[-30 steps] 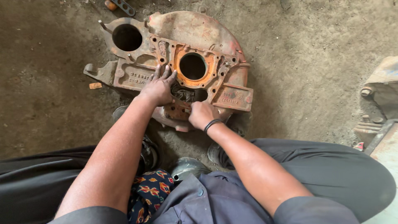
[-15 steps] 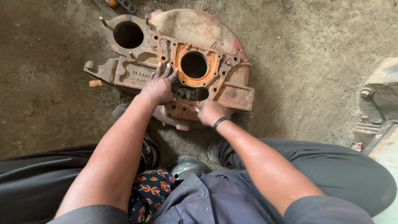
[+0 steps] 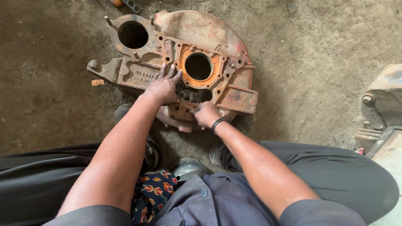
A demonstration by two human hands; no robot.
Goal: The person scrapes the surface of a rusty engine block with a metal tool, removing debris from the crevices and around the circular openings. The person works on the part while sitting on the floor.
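A large rusty orange cast-metal housing [image 3: 217,37] lies flat on the dirt floor in front of me. It has a round hole at its middle [image 3: 198,66] and another at its upper left [image 3: 132,34]. My left hand [image 3: 164,86] rests flat on the casting just left of the middle hole, fingers spread. My right hand [image 3: 206,114], with a dark band on the wrist, is curled against the near edge of the casting, by a dark recess [image 3: 190,94]. I cannot tell whether it holds anything small.
Grey metal machine parts [image 3: 383,104] sit at the right edge. A small orange scrap [image 3: 97,82] lies on the dirt to the left. A metal link piece [image 3: 132,5] lies beyond the casting. My legs in dark trousers [image 3: 331,171] flank a patterned cloth [image 3: 153,190].
My right hand has shifted slightly right along the casting's near edge. My left hand stays pressed on the casting.
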